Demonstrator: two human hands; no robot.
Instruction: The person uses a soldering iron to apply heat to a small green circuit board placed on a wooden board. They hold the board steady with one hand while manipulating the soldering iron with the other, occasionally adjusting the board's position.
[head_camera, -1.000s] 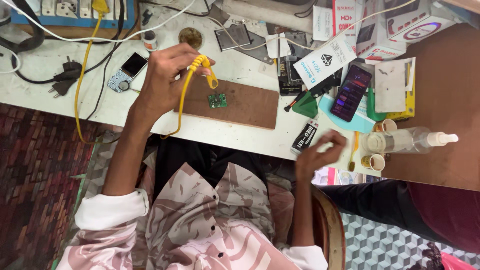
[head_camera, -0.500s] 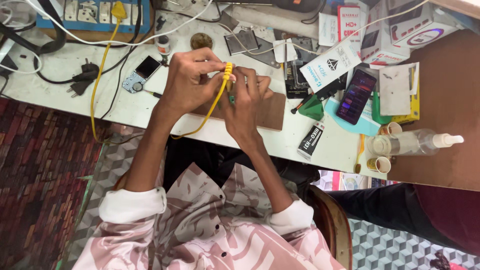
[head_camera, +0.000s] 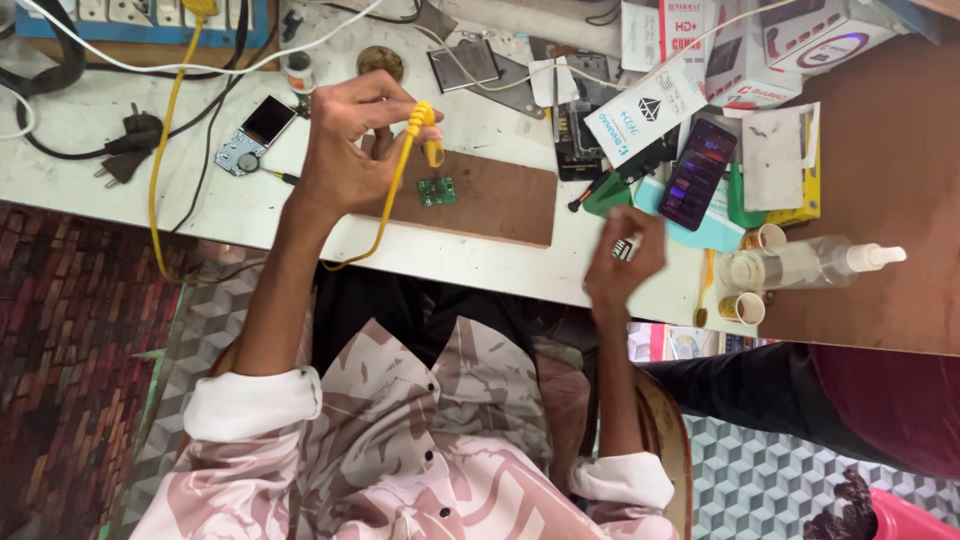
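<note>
Right now the yellow soldering iron (head_camera: 428, 135) sits pinched in the left hand (head_camera: 350, 145), fingers wrapped narrowly round its grip, its tip pointing down just above the small green circuit board (head_camera: 436, 191). That board lies on the brown wooden work mat (head_camera: 500, 205), near the mat's left end. The iron's yellow cord (head_camera: 165, 130) runs off the mat's left side and up toward the blue power strip (head_camera: 140, 15).

The right hand (head_camera: 622, 265) hangs off the mat's right corner, at the table edge, fingers loosely curled; it looks blurred, and I cannot tell whether it holds anything.

Further right of the mat lie a smartphone (head_camera: 697, 175) with a lit screen, a clear spray bottle (head_camera: 805, 265) on its side, and small boxes. Left of the mat rests a small keypad phone (head_camera: 255, 135).

Doing this well, I judge, calls for a steady wrist, the tip brought down on one pad only, and the cord kept clear of the board.
</note>
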